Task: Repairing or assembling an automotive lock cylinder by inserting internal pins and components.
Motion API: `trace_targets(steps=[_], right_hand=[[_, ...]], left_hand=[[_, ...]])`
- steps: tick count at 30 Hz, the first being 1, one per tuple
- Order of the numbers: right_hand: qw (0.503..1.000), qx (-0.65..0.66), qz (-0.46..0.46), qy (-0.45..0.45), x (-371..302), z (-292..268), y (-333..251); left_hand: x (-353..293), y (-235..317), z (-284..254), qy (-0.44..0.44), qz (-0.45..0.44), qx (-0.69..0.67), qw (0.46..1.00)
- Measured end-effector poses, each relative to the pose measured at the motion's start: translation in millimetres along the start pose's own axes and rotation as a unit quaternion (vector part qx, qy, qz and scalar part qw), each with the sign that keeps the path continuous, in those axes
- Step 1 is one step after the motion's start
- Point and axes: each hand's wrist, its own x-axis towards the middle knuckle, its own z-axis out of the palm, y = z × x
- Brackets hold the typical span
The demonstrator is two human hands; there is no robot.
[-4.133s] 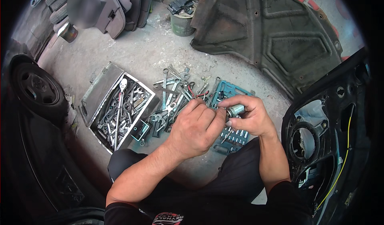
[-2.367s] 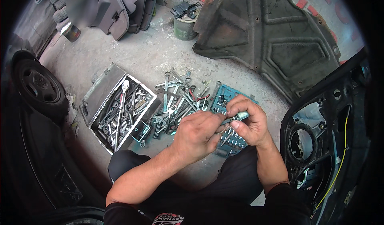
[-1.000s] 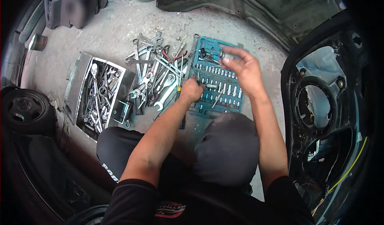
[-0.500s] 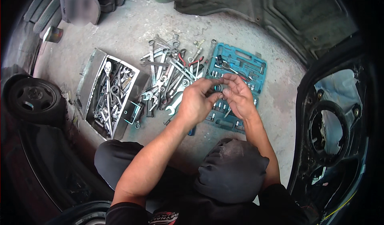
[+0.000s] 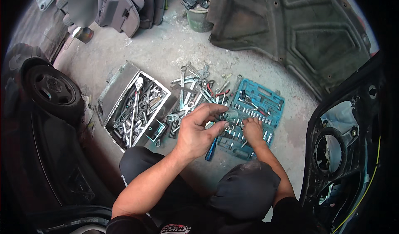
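Note:
Between the thumb and fingers of my left hand [image 5: 196, 132] is a short metal socket [image 5: 228, 116], held above the tools on the floor. My right hand [image 5: 253, 132] reaches down over the open blue socket case [image 5: 277, 103], its fingers stretched out among the small sockets. Whether its fingertips touch one is too small to tell. Sockets [image 5: 250, 110] stand in rows in the case, with a ratchet handle [image 5: 258, 109] lying beyond them. A blue-handled screwdriver [image 5: 211, 150] lies beside the case's near left corner, below my left wrist.
Loose wrenches [image 5: 183, 86] and red-handled pliers [image 5: 210, 85] are heaped left of the case. Further left stands an open metal toolbox [image 5: 167, 96] full of tools. A car door [image 5: 309, 155] edges the right, a wheel [image 5: 53, 88] the left. A bucket [image 5: 198, 21] and dark panel [image 5: 249, 22] lie beyond.
My hands have parted. My right hand has left the socket and gone down to the case, while my left hand keeps hold of it. The whole view has shifted, showing more floor beyond.

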Motion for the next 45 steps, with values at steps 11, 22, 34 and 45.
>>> trace_targets(steps=[11, 22, 34, 45], right_hand=[[0.932, 0.340, 0.127, 0.006, 41, -32, 19], [0.519, 0.850, 0.079, -0.039, 33, -211, -76], [0.444, 0.894, -0.054, -0.024, 44, -315, -147], [0.340, 0.936, -0.085, -0.033, 41, -278, -164]], left_hand=[[6, 7, -20, 0.070, -0.096, -0.191, 0.974], [20, 4, -29, 0.108, -0.062, -0.190, 0.974], [43, 91, -31, 0.184, 0.264, 0.108, 0.941], [33, 45, -6, 0.261, 0.215, 0.020, 0.941]])
